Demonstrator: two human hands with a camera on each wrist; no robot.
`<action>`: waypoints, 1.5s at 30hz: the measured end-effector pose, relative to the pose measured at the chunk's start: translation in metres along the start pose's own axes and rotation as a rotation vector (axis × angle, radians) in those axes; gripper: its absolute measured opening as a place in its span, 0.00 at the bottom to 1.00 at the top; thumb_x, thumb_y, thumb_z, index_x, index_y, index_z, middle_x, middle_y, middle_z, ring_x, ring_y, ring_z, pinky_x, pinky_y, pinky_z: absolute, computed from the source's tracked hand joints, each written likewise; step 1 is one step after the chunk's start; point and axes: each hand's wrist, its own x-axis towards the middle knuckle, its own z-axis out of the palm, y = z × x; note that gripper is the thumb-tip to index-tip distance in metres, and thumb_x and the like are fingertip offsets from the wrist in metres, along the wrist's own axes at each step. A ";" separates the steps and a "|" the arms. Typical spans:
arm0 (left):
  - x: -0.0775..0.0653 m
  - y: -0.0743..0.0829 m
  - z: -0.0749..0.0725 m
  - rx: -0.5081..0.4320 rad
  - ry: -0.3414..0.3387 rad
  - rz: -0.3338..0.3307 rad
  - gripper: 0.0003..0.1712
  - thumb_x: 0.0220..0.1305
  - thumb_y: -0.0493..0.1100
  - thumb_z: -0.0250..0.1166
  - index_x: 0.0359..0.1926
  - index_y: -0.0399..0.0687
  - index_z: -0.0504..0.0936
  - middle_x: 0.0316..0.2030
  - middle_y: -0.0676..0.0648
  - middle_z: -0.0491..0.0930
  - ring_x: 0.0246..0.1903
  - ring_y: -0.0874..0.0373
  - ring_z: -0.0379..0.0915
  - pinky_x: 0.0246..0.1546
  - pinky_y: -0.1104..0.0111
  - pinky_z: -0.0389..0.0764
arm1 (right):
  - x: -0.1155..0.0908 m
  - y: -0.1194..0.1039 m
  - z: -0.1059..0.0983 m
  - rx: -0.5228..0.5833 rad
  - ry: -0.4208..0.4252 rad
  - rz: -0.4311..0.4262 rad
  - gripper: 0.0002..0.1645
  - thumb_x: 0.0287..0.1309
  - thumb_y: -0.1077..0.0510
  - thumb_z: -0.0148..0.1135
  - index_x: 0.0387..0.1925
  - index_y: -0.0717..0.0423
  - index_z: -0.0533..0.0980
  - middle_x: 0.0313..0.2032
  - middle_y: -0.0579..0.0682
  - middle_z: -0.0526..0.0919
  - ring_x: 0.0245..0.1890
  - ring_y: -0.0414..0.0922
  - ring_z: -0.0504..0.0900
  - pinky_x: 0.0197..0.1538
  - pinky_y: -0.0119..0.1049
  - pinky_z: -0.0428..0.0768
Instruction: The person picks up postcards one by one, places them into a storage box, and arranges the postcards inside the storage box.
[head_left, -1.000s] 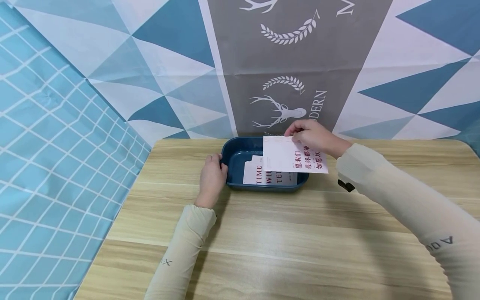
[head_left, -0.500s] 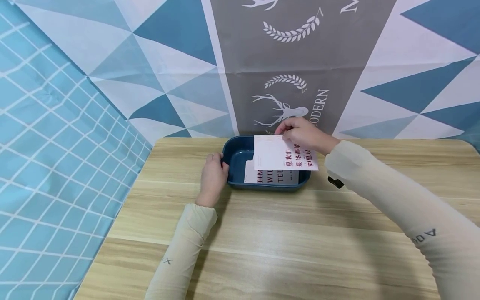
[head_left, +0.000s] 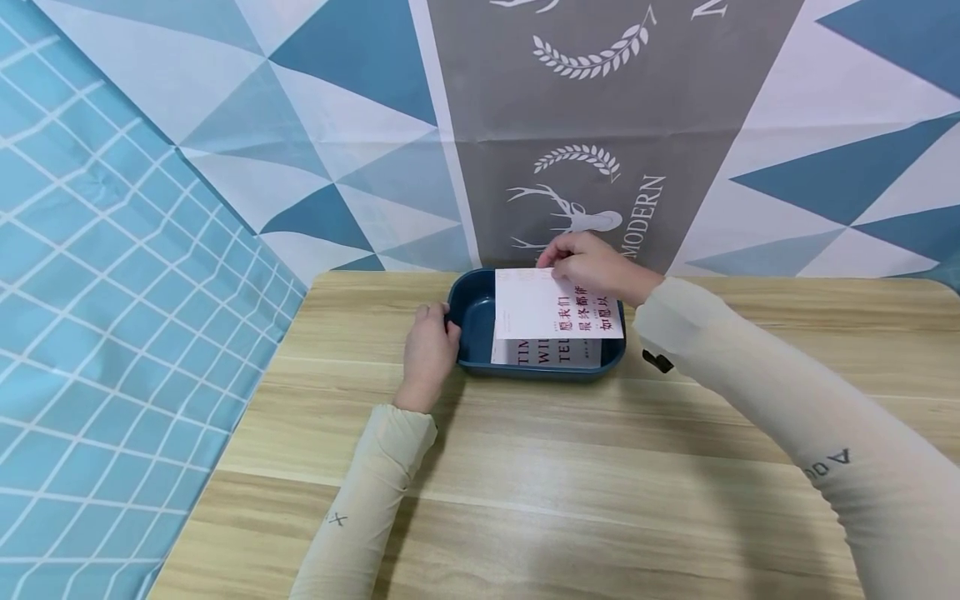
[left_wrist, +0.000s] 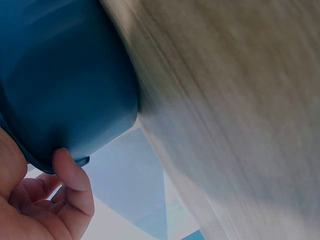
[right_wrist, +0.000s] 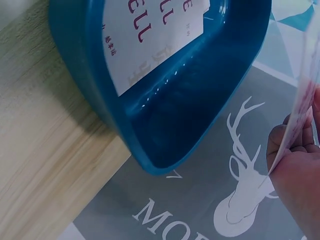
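Observation:
A dark blue rectangular basin [head_left: 474, 321] stands at the table's far edge. My left hand [head_left: 431, 354] grips its left rim; in the left wrist view the fingers [left_wrist: 75, 192] curl at the rim from outside. Above the basin, my right hand [head_left: 596, 265] pinches the far edge of a white card [head_left: 532, 304] printed with red Chinese characters. Seen from the right wrist, that card [right_wrist: 300, 100] is apart from the basin. Inside the basin lie white cards [right_wrist: 150, 45] with red lettering, partly covered by the held card in the head view.
The wood-grain table [head_left: 525, 467] stretches out in front of the basin. Directly behind it rises a wall cloth [head_left: 480, 175] with triangles and a deer print. A blue gridded cloth [head_left: 97, 333] hangs along the left side.
My right hand has carried the white card to the left, further over the basin and the cards in it. The left hand keeps its hold on the rim.

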 end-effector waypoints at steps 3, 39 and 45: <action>0.000 0.001 -0.001 -0.002 -0.008 -0.010 0.17 0.63 0.36 0.54 0.52 0.35 0.74 0.44 0.38 0.74 0.39 0.47 0.75 0.47 0.58 0.79 | 0.002 -0.002 0.002 -0.001 -0.008 0.002 0.16 0.58 0.65 0.47 0.45 0.60 0.76 0.44 0.56 0.76 0.43 0.49 0.73 0.46 0.37 0.69; 0.000 0.003 -0.001 0.001 -0.033 -0.055 0.17 0.64 0.37 0.54 0.54 0.37 0.73 0.45 0.40 0.74 0.39 0.50 0.73 0.49 0.60 0.79 | 0.015 0.012 0.026 0.008 -0.045 -0.008 0.15 0.58 0.65 0.48 0.45 0.59 0.76 0.42 0.55 0.74 0.43 0.50 0.71 0.45 0.38 0.68; 0.001 0.003 0.000 0.007 -0.028 -0.055 0.17 0.64 0.37 0.54 0.53 0.37 0.73 0.45 0.40 0.74 0.39 0.49 0.75 0.48 0.60 0.79 | 0.017 0.018 0.030 0.017 -0.049 0.010 0.15 0.58 0.65 0.47 0.45 0.59 0.76 0.40 0.56 0.75 0.41 0.50 0.72 0.44 0.37 0.69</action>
